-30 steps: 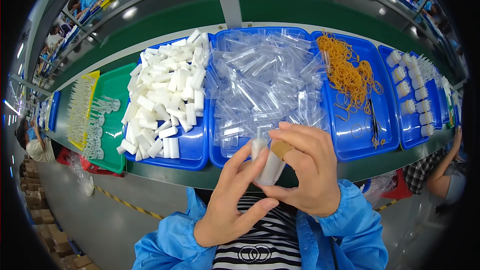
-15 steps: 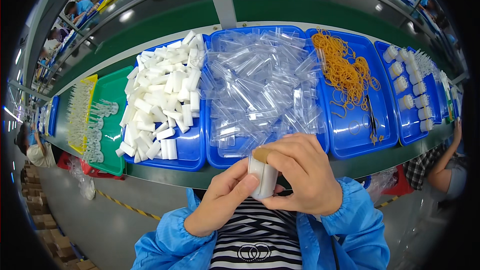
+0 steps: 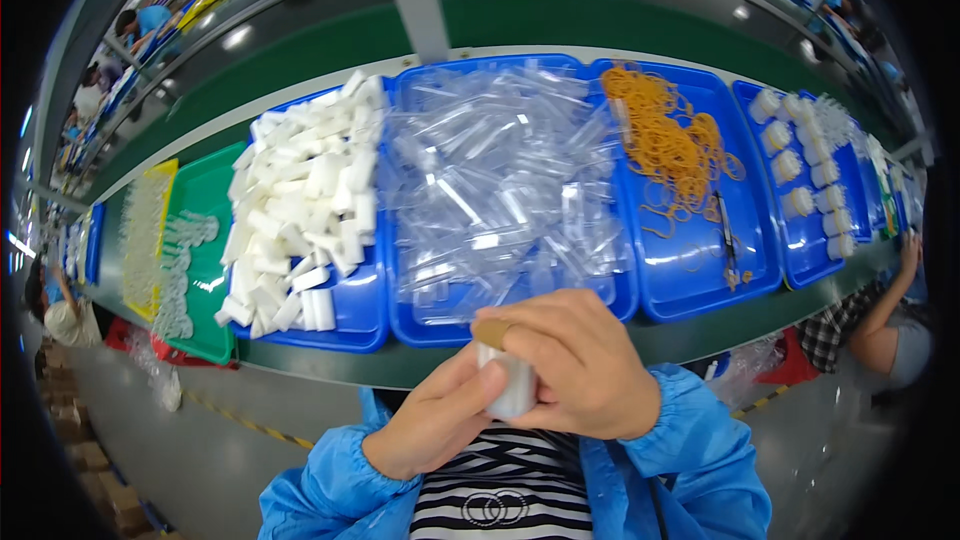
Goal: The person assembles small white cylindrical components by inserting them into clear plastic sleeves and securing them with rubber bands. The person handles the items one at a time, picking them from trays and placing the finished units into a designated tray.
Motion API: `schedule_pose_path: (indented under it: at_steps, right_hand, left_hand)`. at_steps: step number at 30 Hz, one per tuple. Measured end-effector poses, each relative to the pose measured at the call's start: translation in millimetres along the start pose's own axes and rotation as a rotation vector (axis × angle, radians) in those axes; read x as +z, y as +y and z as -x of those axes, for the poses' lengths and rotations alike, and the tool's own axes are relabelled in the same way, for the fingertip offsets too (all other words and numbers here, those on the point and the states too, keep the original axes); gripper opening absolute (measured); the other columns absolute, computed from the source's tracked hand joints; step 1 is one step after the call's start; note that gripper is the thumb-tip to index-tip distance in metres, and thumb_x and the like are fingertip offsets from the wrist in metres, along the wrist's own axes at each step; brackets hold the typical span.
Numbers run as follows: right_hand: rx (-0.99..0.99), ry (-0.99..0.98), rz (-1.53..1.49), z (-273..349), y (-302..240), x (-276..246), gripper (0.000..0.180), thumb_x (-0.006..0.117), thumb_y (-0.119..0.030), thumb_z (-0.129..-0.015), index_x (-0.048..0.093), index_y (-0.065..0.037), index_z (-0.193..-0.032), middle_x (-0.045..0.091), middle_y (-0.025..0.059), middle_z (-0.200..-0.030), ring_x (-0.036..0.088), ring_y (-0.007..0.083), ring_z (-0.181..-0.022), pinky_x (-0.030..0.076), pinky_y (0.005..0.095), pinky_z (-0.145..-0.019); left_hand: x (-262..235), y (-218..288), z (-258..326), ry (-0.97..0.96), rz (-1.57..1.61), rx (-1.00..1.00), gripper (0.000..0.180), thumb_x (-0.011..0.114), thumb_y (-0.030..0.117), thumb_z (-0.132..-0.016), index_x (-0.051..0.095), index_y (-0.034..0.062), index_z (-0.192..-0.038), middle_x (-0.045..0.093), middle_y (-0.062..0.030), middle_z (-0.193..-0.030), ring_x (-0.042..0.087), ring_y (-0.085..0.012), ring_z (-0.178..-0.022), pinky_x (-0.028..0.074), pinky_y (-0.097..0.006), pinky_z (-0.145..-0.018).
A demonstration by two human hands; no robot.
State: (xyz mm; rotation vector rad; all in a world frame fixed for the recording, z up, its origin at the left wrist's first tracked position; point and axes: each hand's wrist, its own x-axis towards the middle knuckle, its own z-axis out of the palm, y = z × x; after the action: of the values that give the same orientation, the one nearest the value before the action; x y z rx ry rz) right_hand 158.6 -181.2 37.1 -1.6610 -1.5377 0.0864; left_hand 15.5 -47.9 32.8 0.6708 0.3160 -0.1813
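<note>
Both hands meet in front of my striped shirt, around a short white cylinder [image 3: 513,392] with a smooth, slightly shiny surface. My left hand [image 3: 432,420] grips it from the left, thumb pressed on its side. My right hand [image 3: 585,365] curls over its top and right side, and a brown finger wrap [image 3: 492,332] covers one of its fingertips. The cylinder's upper end and far side are hidden by the fingers. Just beyond my hands lies a blue tray [image 3: 400,332] heaped with clear plastic sleeves [image 3: 500,180].
To the left, another blue tray [image 3: 362,325] carries white blocks [image 3: 300,210]; green [image 3: 215,285] and yellow [image 3: 165,180] trays hold clear pieces. Rightward, orange rubber bands [image 3: 660,130] and tweezers [image 3: 728,240] share a tray; white capped parts [image 3: 800,202] fill another. A person's arm [image 3: 893,285] is at far right.
The trays have shifted slightly left in view. My hands sit a little lower and to the left, still gripping the white cylinder, with the right fingers still over its top.
</note>
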Motion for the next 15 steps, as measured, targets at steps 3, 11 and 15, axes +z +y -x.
schedule_pose_path:
  at_steps: [3,11,15]
  right_hand:
    - [-0.021,0.055,-0.021,0.6,-4.4,3.0,0.058,0.085,-0.026,-0.064,0.064,-0.004,-0.114,0.069,0.0091,-0.117,0.066,0.0249,-0.103,0.049,0.0409,-0.089]
    - [0.085,-0.044,-0.233,8.8,6.9,-24.6,0.049,0.080,-0.024,-0.079,0.065,-0.006,-0.122,0.066,0.0095,-0.124,0.063,0.0268,-0.109,0.045,0.0414,-0.097]
    - [0.317,0.158,0.278,40.2,66.8,-72.9,0.029,0.074,-0.012,-0.083,0.068,-0.007,-0.111,0.067,0.0089,-0.114,0.060,0.0278,-0.101,0.045,0.0377,-0.084]
  left_hand:
    - [-7.9,-6.8,4.0,-0.048,0.076,-0.014,0.051,0.060,0.030,-0.100,0.042,0.0055,-0.141,0.055,-0.0092,-0.129,0.053,-0.0202,-0.124,0.043,-0.039,-0.106]
    - [-6.4,-16.7,-7.5,-0.116,0.081,-0.036,0.030,0.078,0.004,-0.082,0.056,0.0048,-0.102,0.063,-0.0164,-0.118,0.062,-0.0262,-0.111,0.049,-0.044,-0.101]
    - [0.9,-5.0,-3.6,0.098,-0.076,0.036,0.032,0.081,-0.004,-0.076,0.056,0.0019,-0.095,0.068,-0.0159,-0.091,0.069,-0.0216,-0.084,0.058,-0.033,-0.075]
